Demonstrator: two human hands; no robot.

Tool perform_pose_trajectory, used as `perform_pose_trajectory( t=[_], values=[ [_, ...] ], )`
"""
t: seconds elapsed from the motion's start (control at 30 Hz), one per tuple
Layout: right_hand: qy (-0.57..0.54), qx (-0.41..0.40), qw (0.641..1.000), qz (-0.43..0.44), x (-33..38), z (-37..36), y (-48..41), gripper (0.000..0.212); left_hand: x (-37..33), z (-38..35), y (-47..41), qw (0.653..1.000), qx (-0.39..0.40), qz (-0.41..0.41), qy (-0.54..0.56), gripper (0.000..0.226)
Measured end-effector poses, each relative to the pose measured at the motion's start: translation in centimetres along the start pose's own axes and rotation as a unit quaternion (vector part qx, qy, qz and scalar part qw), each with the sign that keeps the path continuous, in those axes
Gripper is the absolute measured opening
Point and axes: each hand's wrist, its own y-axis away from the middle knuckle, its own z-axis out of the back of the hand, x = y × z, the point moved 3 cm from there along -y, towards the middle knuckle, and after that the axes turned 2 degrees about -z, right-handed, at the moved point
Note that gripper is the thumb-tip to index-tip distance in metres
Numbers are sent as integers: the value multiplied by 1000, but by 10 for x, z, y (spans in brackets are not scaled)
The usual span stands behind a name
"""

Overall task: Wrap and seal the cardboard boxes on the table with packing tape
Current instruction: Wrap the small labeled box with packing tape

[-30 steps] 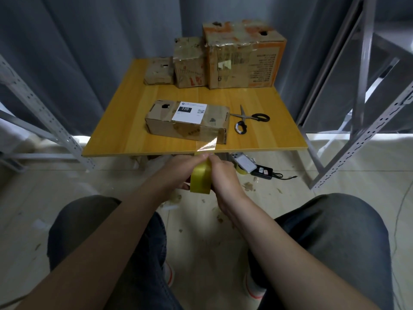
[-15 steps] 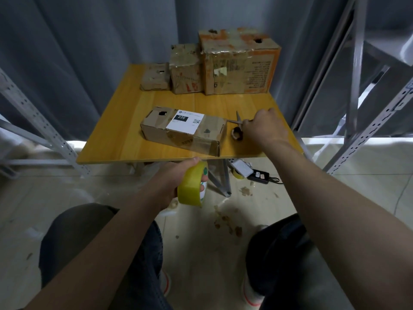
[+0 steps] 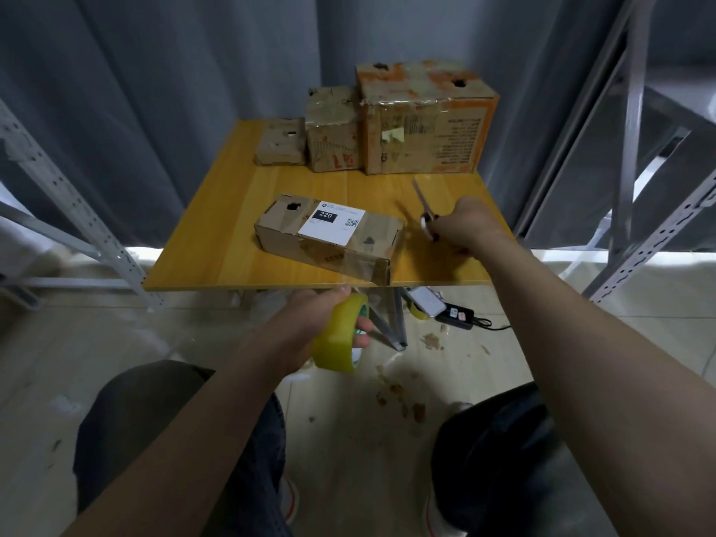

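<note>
Head view: left fingers [image 3: 363, 325] clasp tape roll [image 3: 336, 343], right fingers [image 3: 449, 228] grip scissors [image 3: 421, 199] beside closed box [image 3: 374, 242].

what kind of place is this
Most likely a makeshift packing or storeroom corner: slotted metal racking on both sides, worn, taped cardboard boxes on a small wooden table, and a tape roll in the left hand with scissors in the right hand.
</note>
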Motion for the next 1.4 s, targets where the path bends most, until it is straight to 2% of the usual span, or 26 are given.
perform_pose_trajectory(
  t=[0.07, 0.13, 0.17, 0.27, 0.33, 0.4, 0.5, 0.63, 0.8, 0.97, 1.17, 1.27, 1.4],
  values=[
    [-186, 41, 982, 8, 5, 2, 11, 17, 0, 0, 1, 1000, -4, -6, 12, 31],
    [-344, 154, 926, 30, 11, 0, 28, 16, 0, -1, 3, 999, -11, -7, 29, 29],
    [-383, 221, 896, 38, 12, -2, 37, 18, -1, -2, 4, 999, -13, -5, 37, 29],
    [-343, 392, 853, 39, 3, -6, 65, 26, -1, -3, 4, 999, -21, 0, 45, 28],
    [-290, 472, 831, 47, -10, -6, 79, 47, -1, -2, 5, 999, -24, -4, 36, 27],
    [-230, 514, 826, 38, -23, -5, 85, 68, -1, -3, 6, 999, -27, -13, 38, 21],
    [-125, 513, 849, 14, -36, -4, 83, 69, -2, -4, 8, 998, -26, -24, 50, 14],
    [-41, 455, 889, -13, -44, -7, 76, 56, -3, -4, 9, 998, -25, -36, 39, 12],
    [-70, 453, 889, -5, -32, -25, 77, 74, -2, -2, 6, 998, -24, -42, 29, 14],
    [-94, 454, 886, 16, -17, -37, 78, 63, -1, -1, 4, 999, -18, -43, 23, 15],
    [-127, 389, 912, 12, -16, -40, 75, 47, 0, 4, -1, 999, -20, -32, 36, 13],
    [-124, 360, 925, 6, -16, -40, 74, 47, 1, 6, -3, 999, -21, -35, 32, 13],
    [-120, 362, 924, -4, -16, -39, 74, 36, 1, 7, -6, 999, -21, -34, 32, 11]
  ],
)
